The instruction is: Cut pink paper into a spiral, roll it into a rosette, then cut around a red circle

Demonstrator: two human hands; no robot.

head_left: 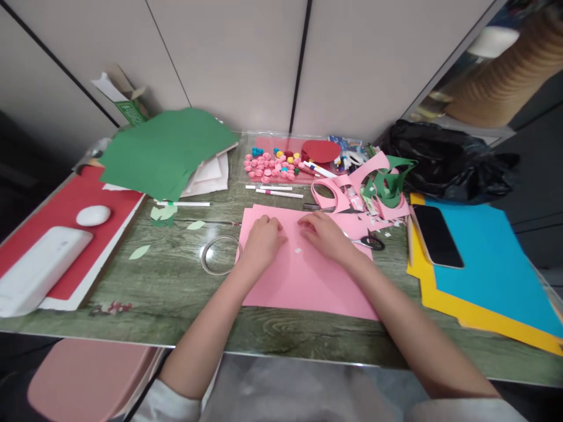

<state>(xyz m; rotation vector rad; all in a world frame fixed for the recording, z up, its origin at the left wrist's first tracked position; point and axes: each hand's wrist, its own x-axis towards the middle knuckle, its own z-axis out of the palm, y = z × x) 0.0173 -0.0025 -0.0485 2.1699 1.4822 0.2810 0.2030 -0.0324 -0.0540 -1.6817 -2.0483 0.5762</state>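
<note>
I see both sets of fingers at mid-frame, loosely bent, with a gap between thumb and forefinger; nothing shows in their grasp. The left hand (266, 239) and right hand (324, 233) rest over the upper part of the pink paper (308, 281), which lies flat in the centre of the frame on the desk (162, 281). A tiny pale scrap (298, 251) sits on it between them.

I judge the paper light, fairly stiff yet easily creased, and apt to slide on the smooth top. I would pinch it by its lower edge or a free corner.

Just right of centre, black-handled scissors (367, 240) lie over its right side, in the way of a clean lift. The tape roll (204, 258) sits close by its left edge, and tangled pink offcuts (376, 167) crowd its upper right corner. Above, two white pens (279, 193) lie before a clear tray of small pink pieces (268, 167). Farther out, a phone (437, 235) rests on blue paper (488, 252) at right; green paper (162, 152) fills the upper left.
</note>
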